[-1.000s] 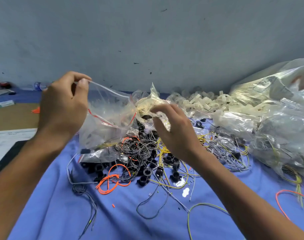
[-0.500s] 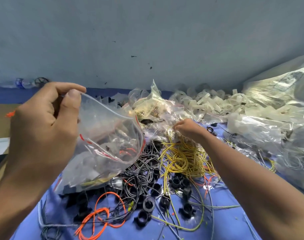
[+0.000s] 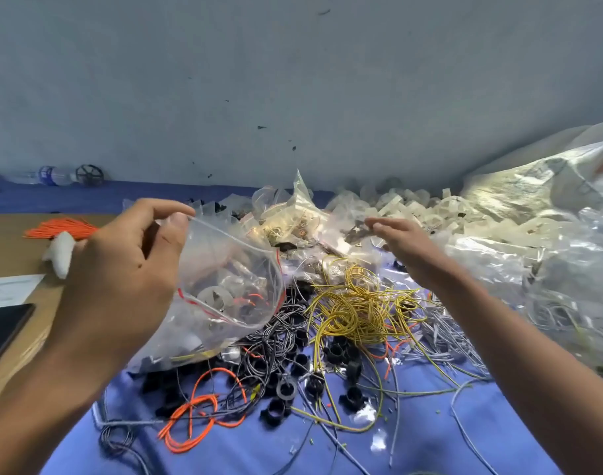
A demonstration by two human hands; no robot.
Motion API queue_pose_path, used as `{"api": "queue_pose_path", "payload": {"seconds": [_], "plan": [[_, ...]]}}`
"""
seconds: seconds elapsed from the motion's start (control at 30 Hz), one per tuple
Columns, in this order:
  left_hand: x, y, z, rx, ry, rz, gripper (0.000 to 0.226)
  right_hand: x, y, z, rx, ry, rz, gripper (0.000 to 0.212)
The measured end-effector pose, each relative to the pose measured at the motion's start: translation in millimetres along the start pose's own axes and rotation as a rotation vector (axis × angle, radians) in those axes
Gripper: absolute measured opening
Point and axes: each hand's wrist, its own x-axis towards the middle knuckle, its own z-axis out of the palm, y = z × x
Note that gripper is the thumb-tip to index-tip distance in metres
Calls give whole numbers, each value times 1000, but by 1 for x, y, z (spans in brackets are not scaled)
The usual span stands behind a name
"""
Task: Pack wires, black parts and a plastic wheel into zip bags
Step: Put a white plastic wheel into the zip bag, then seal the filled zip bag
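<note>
Left of centre, above the heap, the zip bag point(image 3: 224, 286) hangs with its mouth gaping toward the right. My left hand point(image 3: 121, 269) pinches its near rim between thumb and forefinger. Through the clear film I see a white plastic wheel point(image 3: 214, 298) and some orange strands. The bag's lower end sags onto the black parts point(image 3: 344, 358) on the tabletop point(image 3: 413, 450).

My right hand point(image 3: 406, 245) reaches over the far side of the heap with its fingers stretched almost straight and holding nothing I can make out. The tips are at a pile of small clear bags point(image 3: 293, 214); I cannot tell whether they touch.

Between the hands lies a tangle of yellow wires point(image 3: 358, 303), with grey wires point(image 3: 276, 337) beside it and an orange loop point(image 3: 190, 416) nearer me.

Bare blue cloth shows only along the near edge, between my forearms. Large crumpled plastic sacks point(image 3: 550, 200) crowd the right side, and loose white wheels point(image 3: 430, 214) fill the back up to the wall. A brown board point(image 3: 15, 255) at the left carries an orange bundle point(image 3: 61, 228).
</note>
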Motion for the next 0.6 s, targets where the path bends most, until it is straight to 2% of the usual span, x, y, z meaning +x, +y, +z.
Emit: {"api": "queue_pose_path", "payload": {"seconds": [0.23, 0.33, 0.43, 0.6], "plan": [[-28, 30, -14, 192, -106, -33, 16, -75, -58, -42, 230, -54, -109, 28], [-36, 37, -22, 222, -211, -70, 15, -121, -76, -51, 325, -110, -179, 31], [-42, 38, -23, 259, -274, -58, 24, -165, -88, -54, 453, -191, -239, 33], [-49, 38, -21, 254, -319, -144, 34, -213, -99, -44, 609, -337, -262, 36]]}}
